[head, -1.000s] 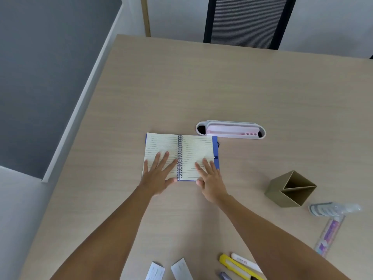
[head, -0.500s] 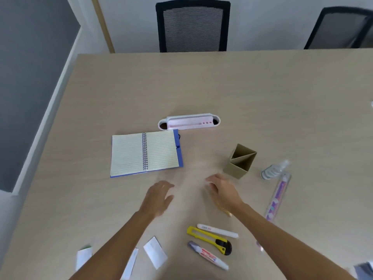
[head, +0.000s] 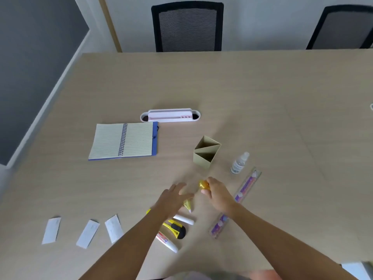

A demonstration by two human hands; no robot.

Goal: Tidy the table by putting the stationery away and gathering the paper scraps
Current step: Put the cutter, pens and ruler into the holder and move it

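Note:
My right hand (head: 219,194) is closed around a small yellow object (head: 203,184), blurred by motion. My left hand (head: 173,197) hovers beside it, fingers spread, over another yellow piece (head: 187,204). Below the hands lie a white marker (head: 184,219), a yellow utility knife (head: 174,229) and a glue stick (head: 167,242). A beige pen holder (head: 205,151) stands just beyond the hands. Three white paper scraps (head: 51,230) (head: 87,233) (head: 114,228) lie in a row at the lower left. An open spiral notebook (head: 123,140) lies left of centre.
A pink-and-white cable tray (head: 170,115) sits in the table (head: 242,87) behind the notebook. A small clear bottle (head: 239,163) and a clear ruler (head: 247,184) lie to the right. Two black chairs (head: 187,27) (head: 343,27) stand at the far edge.
Both hands left the notebook and drew back toward me. The right hand closed on a small yellow object; the left moved in beside it. The view pulled back, showing the paper scraps.

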